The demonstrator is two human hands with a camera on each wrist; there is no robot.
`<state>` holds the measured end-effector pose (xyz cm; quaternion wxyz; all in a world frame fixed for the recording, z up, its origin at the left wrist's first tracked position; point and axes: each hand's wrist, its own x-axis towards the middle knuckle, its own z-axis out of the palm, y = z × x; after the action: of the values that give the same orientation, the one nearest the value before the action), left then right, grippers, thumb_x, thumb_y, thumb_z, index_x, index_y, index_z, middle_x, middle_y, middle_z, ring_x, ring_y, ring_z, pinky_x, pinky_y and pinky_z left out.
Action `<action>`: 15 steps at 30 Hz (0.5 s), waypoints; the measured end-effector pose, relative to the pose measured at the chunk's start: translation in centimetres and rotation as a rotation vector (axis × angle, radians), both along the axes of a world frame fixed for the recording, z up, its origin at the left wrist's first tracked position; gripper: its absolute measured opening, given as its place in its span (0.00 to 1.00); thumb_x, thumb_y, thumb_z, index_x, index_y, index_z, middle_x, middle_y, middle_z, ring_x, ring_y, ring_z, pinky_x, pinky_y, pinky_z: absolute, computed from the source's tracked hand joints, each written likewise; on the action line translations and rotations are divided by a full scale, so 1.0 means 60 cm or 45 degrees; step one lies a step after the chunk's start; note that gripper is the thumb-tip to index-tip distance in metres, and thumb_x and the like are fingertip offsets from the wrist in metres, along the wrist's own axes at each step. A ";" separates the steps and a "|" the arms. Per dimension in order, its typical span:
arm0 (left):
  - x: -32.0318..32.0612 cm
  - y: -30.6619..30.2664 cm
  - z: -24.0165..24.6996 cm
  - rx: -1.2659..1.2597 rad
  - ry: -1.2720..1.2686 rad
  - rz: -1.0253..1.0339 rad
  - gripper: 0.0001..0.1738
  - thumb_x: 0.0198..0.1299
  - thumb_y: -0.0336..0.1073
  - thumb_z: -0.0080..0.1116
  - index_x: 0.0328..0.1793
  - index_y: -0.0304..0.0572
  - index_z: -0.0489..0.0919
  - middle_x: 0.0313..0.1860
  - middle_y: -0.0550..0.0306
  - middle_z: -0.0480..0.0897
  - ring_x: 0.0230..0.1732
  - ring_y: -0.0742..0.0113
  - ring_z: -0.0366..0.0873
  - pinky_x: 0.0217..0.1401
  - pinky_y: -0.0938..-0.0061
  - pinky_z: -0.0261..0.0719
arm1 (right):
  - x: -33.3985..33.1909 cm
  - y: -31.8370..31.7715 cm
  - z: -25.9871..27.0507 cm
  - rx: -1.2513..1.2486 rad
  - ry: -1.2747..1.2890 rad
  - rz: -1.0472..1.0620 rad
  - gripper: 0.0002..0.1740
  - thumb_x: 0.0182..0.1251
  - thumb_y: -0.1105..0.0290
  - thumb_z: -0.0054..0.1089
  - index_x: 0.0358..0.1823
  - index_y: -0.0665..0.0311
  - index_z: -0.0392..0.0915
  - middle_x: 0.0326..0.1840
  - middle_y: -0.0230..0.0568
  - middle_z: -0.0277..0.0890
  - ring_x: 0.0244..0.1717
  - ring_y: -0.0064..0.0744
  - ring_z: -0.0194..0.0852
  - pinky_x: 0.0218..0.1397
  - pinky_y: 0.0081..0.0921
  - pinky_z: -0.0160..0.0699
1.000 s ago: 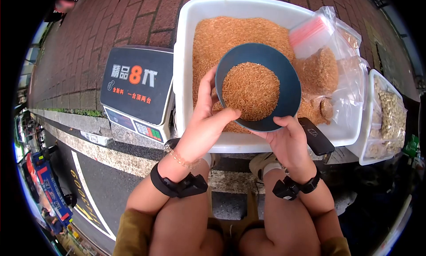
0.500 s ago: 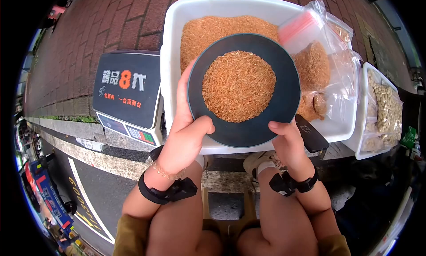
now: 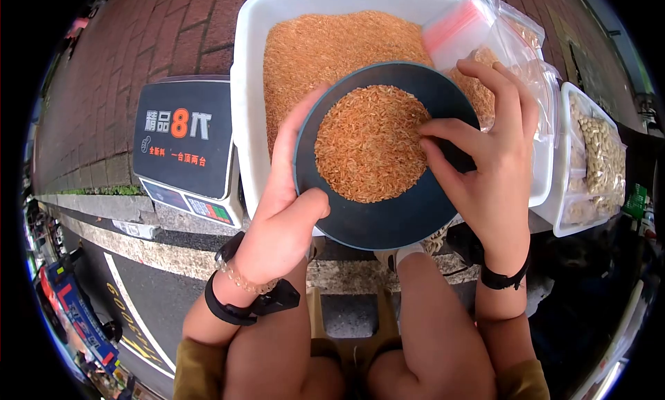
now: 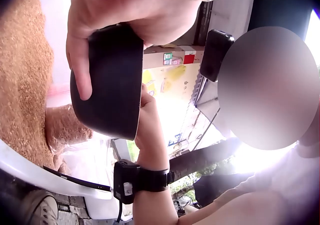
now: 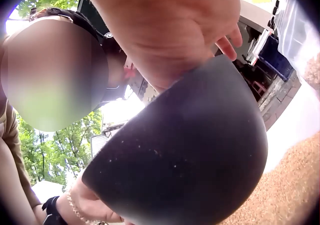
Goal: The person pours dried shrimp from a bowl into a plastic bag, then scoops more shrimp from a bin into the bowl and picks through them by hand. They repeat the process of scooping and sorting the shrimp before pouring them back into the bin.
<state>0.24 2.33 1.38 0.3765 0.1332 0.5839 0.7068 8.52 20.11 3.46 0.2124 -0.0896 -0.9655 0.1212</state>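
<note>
A dark blue bowl (image 3: 388,223) holds a heap of reddish-brown rice (image 3: 370,144). My left hand (image 3: 280,213) grips its left side, thumb over the rim and fingers spread underneath; in the left wrist view those fingers lie along the bowl's dark outside (image 4: 112,85). Over the bowl's right side, my right hand (image 3: 495,164) pinches at the rice's right edge with thumb and forefinger, its other fingers raised. Any grains between these fingertips are too small to make out. Behind the bowl is a white tub (image 3: 251,88) of similar rice (image 3: 332,43).
A flat-topped scale (image 3: 185,140) stands left of the tub. Clear plastic bags (image 3: 509,36), some with grain, lie at the tub's right. Further right is a smaller white tray (image 3: 564,199) with bagged pale beans or nuts (image 3: 599,150). The person's knees are below the bowl.
Both hands held the bowl before. It came nearer and levelled toward the head camera; then the right hand left the rim and moved over the rice. The left hand kept its hold.
</note>
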 end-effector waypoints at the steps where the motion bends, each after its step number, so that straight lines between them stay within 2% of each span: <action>1: 0.000 0.001 0.001 0.028 -0.006 -0.045 0.45 0.35 0.16 0.34 0.69 0.40 0.48 0.68 0.53 0.52 0.69 0.64 0.46 0.69 0.73 0.45 | -0.001 0.000 -0.006 -0.021 -0.021 0.001 0.09 0.35 0.77 0.64 0.23 0.58 0.79 0.54 0.38 0.64 0.57 0.46 0.55 0.56 0.35 0.60; 3: 0.001 0.000 -0.006 0.014 0.029 -0.071 0.45 0.35 0.17 0.34 0.69 0.40 0.48 0.68 0.53 0.52 0.70 0.64 0.45 0.69 0.72 0.43 | -0.001 0.002 -0.015 -0.041 -0.044 -0.001 0.09 0.35 0.78 0.64 0.23 0.58 0.79 0.54 0.38 0.65 0.57 0.46 0.56 0.55 0.35 0.61; 5: 0.001 -0.001 -0.010 0.001 0.064 -0.096 0.45 0.35 0.17 0.34 0.69 0.39 0.48 0.68 0.52 0.51 0.70 0.64 0.45 0.70 0.72 0.42 | 0.000 0.003 -0.021 -0.019 -0.018 0.011 0.08 0.34 0.79 0.62 0.21 0.62 0.78 0.51 0.41 0.64 0.55 0.51 0.59 0.53 0.38 0.64; 7: 0.000 0.000 -0.011 0.050 0.137 -0.144 0.45 0.35 0.17 0.34 0.69 0.38 0.47 0.68 0.52 0.51 0.70 0.64 0.44 0.70 0.71 0.41 | 0.002 0.004 -0.023 -0.037 -0.036 0.011 0.09 0.33 0.79 0.62 0.21 0.62 0.77 0.51 0.41 0.64 0.55 0.51 0.59 0.53 0.38 0.64; 10: 0.003 0.002 -0.002 0.053 0.029 -0.122 0.45 0.35 0.17 0.35 0.69 0.37 0.47 0.68 0.52 0.51 0.70 0.64 0.44 0.70 0.71 0.41 | 0.003 0.004 -0.028 -0.080 -0.052 0.014 0.09 0.33 0.79 0.62 0.22 0.61 0.77 0.51 0.41 0.64 0.54 0.49 0.59 0.53 0.37 0.64; 15: 0.004 0.001 -0.005 0.065 0.049 -0.115 0.45 0.35 0.17 0.34 0.69 0.38 0.47 0.68 0.52 0.51 0.70 0.64 0.45 0.70 0.72 0.42 | 0.003 0.007 -0.035 -0.144 -0.047 0.023 0.09 0.33 0.80 0.62 0.22 0.61 0.77 0.51 0.40 0.64 0.52 0.47 0.60 0.52 0.36 0.64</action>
<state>0.46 2.42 1.06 0.3932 0.1824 0.5660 0.7013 8.73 20.52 1.35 0.1880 -0.0948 -0.9617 0.1757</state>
